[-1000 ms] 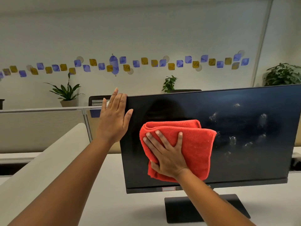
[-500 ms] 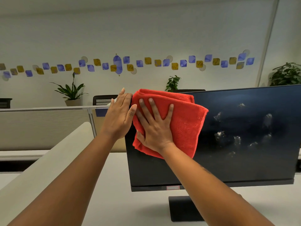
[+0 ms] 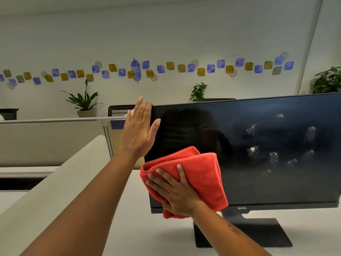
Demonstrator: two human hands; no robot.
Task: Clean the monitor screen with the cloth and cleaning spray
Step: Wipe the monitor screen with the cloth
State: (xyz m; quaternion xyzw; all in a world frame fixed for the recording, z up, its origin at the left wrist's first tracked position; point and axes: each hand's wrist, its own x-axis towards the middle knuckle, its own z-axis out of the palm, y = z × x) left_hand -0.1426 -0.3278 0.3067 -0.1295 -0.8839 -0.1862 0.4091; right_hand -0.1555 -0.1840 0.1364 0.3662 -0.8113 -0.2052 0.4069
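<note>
I'm bracing the monitor [image 3: 230,126] at its left edge with my flat left hand [image 3: 139,132] and pressing the red cloth [image 3: 204,172] onto its lower-left corner with my spread right hand [image 3: 178,194], where pushing too hard could tip it backward.

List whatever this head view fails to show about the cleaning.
Head view:
- Monitor: right end cut off by the frame edge.
- Area under the red cloth: hidden by cloth and right hand.
- Spray bottle: nowhere in frame.
- Left hand: palm contact with monitor hidden by its own back.
</note>
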